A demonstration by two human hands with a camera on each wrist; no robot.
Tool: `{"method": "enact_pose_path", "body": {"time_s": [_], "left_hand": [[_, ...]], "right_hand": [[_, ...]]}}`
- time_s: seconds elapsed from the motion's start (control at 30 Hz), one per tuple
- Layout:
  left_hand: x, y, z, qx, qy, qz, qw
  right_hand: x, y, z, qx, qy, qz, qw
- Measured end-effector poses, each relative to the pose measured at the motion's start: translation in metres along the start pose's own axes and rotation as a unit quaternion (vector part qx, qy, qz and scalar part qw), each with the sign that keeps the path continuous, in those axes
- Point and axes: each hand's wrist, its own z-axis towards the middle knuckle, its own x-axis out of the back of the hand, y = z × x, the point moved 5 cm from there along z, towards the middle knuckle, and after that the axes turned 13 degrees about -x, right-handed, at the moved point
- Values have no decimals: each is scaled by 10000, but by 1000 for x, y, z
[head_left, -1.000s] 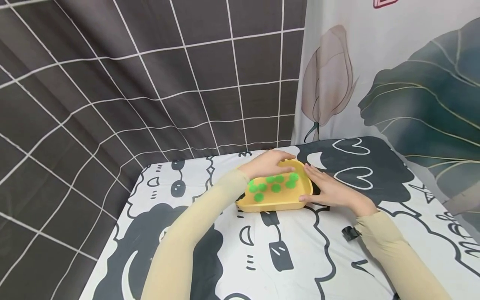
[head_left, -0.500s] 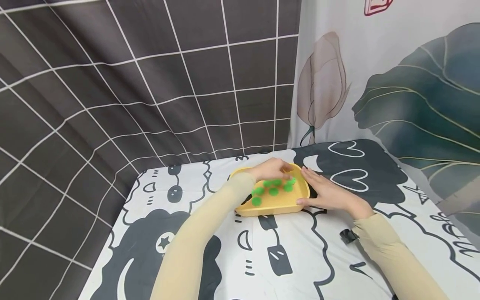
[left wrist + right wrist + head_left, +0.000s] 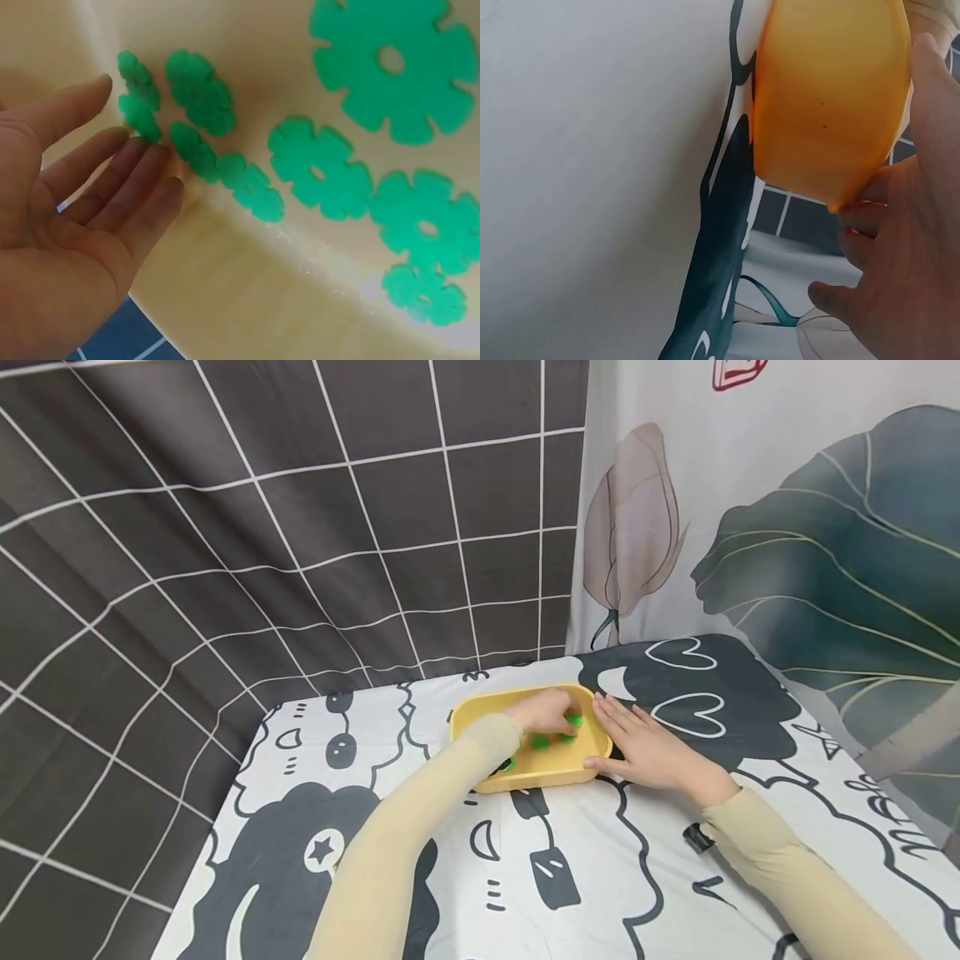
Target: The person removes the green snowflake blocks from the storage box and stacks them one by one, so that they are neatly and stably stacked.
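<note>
A shallow yellow plastic tub (image 3: 536, 776) holds several green snowflake building discs, each notched around the edge with a hole in the centre. My left hand (image 3: 549, 710) reaches down into its right half. In the left wrist view, fingers and thumb are spread, with the fingertips right at a green disc (image 3: 139, 118) near the tub wall. Another green disc (image 3: 319, 169) lies farther along. My right hand (image 3: 648, 747) rests against the tub's right end, fingers extended, thumb at the near corner. The right wrist view shows the tub's outer wall (image 3: 829, 90) beside the fingers.
A white cloth with black cartoon drawings (image 3: 465, 868) covers the table. Behind it hangs a dark curtain with white grid lines (image 3: 397, 543), and at the right a pale curtain with leaf prints (image 3: 825, 560). A black band (image 3: 699, 837) shows under the right wrist.
My left hand has lowered from above the tub into it, its fingers coming down to the green discs at the right. The right hand keeps its place at the tub's end.
</note>
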Motion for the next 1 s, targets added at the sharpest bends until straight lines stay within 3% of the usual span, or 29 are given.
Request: {"method": "enact_pose_path", "body": {"time_s": [0.37,0.73,1.0], "left_hand": [[-1,1,2,61,33,337,9994],[-6,1,5,494,-102,-380,9980],[-7,3,3,505,-127,-616,9967]], "right_hand": [[1,-2,2,-63,-40,222,9997],[0,-1,-3,-239,-2,274,9993],[1,-3,-4,-274,-49,384,9989]]}}
